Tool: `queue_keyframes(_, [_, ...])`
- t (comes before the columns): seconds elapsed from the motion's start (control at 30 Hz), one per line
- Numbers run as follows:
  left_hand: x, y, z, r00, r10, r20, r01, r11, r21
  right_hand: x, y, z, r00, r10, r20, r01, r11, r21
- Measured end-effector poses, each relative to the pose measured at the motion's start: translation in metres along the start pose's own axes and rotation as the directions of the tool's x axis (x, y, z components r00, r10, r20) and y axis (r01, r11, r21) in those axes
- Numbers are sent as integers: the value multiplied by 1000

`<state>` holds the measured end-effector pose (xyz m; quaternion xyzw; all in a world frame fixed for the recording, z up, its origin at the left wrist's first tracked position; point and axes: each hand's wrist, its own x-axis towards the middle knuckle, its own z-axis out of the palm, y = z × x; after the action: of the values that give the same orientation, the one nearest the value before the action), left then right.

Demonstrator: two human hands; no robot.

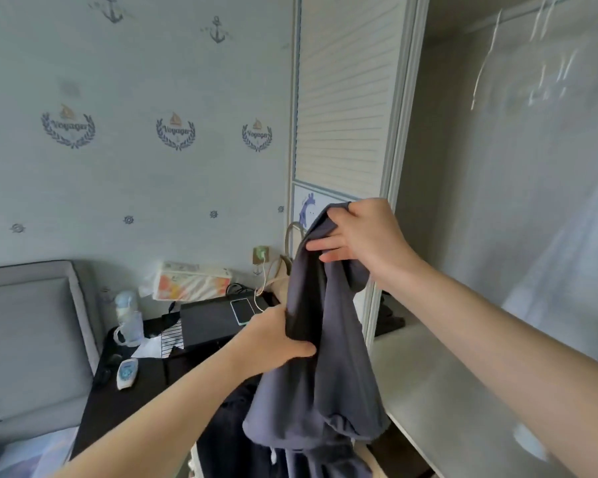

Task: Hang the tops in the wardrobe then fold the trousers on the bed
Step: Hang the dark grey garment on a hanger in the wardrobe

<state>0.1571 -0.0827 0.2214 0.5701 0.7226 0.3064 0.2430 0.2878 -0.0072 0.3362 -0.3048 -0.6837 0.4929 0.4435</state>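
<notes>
Dark grey top (pixel 321 357) held up in air, in front of open wardrobe (pixel 497 201); right hand (pixel 363 236) pinching top edge; left hand (pixel 273 339) clamped on bunch lower down; find neck hole first; shake flat; hangers (pixel 487 63) blurry, high on right.

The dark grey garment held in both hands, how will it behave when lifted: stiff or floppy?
Probably floppy: the dark grey garment sags in soft folds below the left hand and right hand. It seems light, as fingers alone pinch it up. It should not slip easily.
</notes>
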Motion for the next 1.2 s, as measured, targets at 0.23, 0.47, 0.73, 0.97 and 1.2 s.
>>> queue_keyframes(0.23, [29, -7, -47, 1000, 19, -9, -22, 909, -415, 28, 24, -81, 932, 39, -361, -121, 971, -208])
queue_keyframes(0.47, [56, 41, -65, 986, 136, -93, -164, 801, -576, 23, 61, -93, 933, 186, -309, -192, 981, 12])
queue_keyframes(0.73, [72, 61, -75, 987, 87, -137, -159, 671, -724, 3, 79, -83, 965, 218, -142, -209, 975, 76])
queue_keyframes(0.97, [79, 65, -82, 981, 94, -168, -191, 569, -800, -39, 72, -34, 932, 173, 320, -55, 937, -346])
queue_keyframes(1.2, [75, 57, -90, 967, 101, -234, -244, 633, -734, -22, 92, -38, 996, -83, 10, 61, 642, -764])
